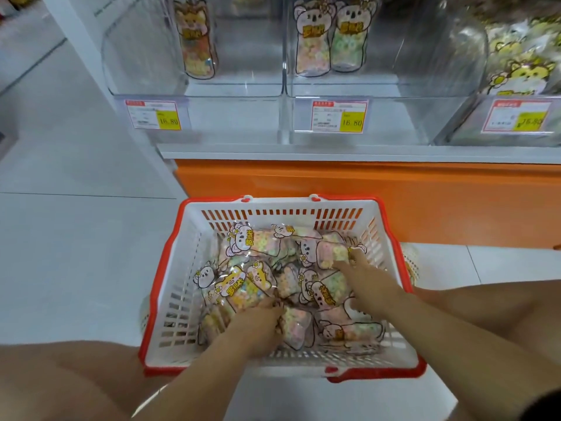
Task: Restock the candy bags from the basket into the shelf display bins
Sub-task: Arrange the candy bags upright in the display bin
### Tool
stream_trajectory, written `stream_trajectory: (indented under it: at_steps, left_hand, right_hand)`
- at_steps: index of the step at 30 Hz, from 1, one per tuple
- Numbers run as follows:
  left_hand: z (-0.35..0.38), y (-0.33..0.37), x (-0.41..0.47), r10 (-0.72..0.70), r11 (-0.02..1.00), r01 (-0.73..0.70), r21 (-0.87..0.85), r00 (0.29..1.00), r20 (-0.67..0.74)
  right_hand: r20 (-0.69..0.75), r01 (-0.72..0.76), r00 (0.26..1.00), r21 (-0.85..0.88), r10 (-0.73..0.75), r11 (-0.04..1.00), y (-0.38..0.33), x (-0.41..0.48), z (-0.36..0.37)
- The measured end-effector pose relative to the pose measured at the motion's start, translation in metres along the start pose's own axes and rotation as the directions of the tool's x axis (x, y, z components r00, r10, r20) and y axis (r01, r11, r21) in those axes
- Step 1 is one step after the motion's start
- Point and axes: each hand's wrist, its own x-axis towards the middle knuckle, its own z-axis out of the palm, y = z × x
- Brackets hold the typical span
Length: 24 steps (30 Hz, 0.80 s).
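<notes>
Your left hand's (258, 326) fingertips are buried under the candy bags (264, 247), grip unclear. Price tag (338, 116) small print unreadable. Rightmost display bin (466, 74) cut off at the edge, blurry.
</notes>
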Motion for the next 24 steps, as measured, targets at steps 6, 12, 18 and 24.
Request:
stream_trajectory:
  at_steps: [6, 12, 18, 24]
  left_hand:
    - [-0.003, 0.000, -0.004, 0.010, 1.000, -0.010, -0.013, 1.000, -0.012]
    - [-0.024, 0.009, -0.010, 0.056, 0.963, -0.107, -0.247, 0.977, -0.207]
    - [-0.072, 0.034, -0.021, 0.026, 0.743, -0.314, -0.591, 0.896, -0.443]
    - [-0.104, 0.031, -0.039, -0.232, 0.449, -0.309, -0.839, 0.866, -0.443]
  right_hand:
    - [0.121, 0.010, 0.992, 0.218, -0.038, 0.976, 0.000, -0.003, -0.002]
    - [0.032, 0.019, 0.999, 0.430, -0.036, 0.903, 0.004, -0.008, -0.047]
    - [-0.190, 0.099, 0.982, 0.559, 0.011, 0.823, -0.001, -0.024, -0.096]
    - [-0.340, 0.168, 0.935, 0.673, 0.100, 0.720, -0.017, -0.040, -0.118]
